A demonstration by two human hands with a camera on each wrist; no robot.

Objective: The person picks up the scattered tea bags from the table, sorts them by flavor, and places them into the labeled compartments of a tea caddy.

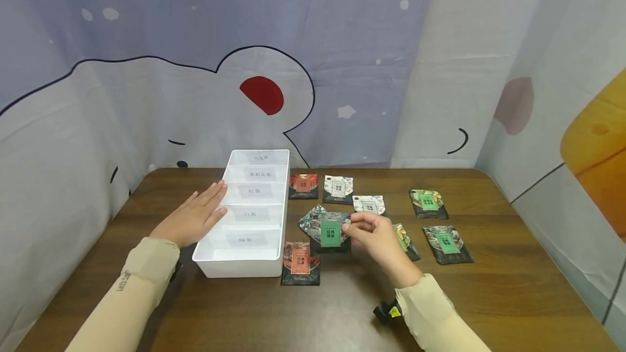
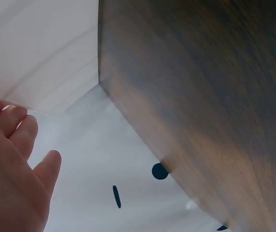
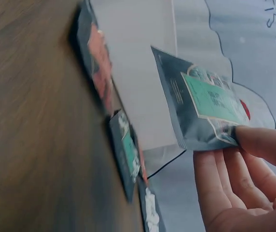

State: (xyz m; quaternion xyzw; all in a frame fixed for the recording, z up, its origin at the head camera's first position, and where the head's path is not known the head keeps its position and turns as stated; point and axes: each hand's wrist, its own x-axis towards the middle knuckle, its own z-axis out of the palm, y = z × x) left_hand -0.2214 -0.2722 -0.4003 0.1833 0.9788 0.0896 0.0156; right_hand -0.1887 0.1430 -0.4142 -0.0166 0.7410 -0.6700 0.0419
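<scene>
A white divided box (image 1: 239, 269) is being carried by a brown wooden table (image 1: 274, 316); to the box's right, two red sachets (image 1: 300, 271), two white sachets (image 1: 338, 189) and several green sachets (image 1: 447, 246) are being supported.

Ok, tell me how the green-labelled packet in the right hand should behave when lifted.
The packet is probably light: the right hand pinches it by just one edge. It seems fairly stiff, jutting out without obvious drooping. It may crinkle, judging by creases near the grip.

A brown table (image 1: 337, 314) lies beneath the left hand (image 1: 192, 219) and right hand (image 1: 377, 237); beyond them hangs a printed curtain (image 1: 362, 31), its red patch (image 1: 264, 95) ahead between them, its yellow shape (image 1: 601, 159) to their right.
</scene>
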